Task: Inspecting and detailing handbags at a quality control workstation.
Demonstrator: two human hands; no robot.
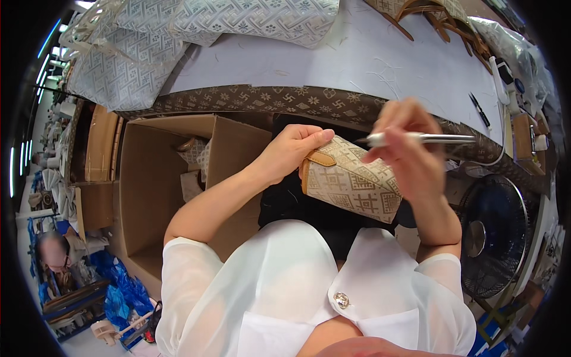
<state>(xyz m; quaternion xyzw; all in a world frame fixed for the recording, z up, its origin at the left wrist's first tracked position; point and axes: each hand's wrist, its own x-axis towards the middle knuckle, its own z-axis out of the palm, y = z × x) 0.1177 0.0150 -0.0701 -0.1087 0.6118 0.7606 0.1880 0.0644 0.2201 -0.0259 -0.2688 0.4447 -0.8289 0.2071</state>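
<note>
My left hand (291,152) is closed on the upper left edge of a small beige patterned bag (351,190), thumb on top. The bag has tan leather trim along its left end and a stitched tan leather tab (322,158). It is held tilted above my lap. Over the bag's right part is my right hand (413,152), blurred by motion, its fingers pinched round a slim white-and-silver pen-like tool (449,138). The tool lies nearly level, its dark pointed tip toward the left, close to the bag's upper edge. Whether the tip touches the fabric cannot be made out.
An open cardboard box (151,178) with patterned pieces inside stands at my left. Ahead is a white-topped table (262,68) with silver patterned fabric (256,21), leather straps (440,24) and a black pen (479,110). A fan (493,235) stands at right; another person sits far left.
</note>
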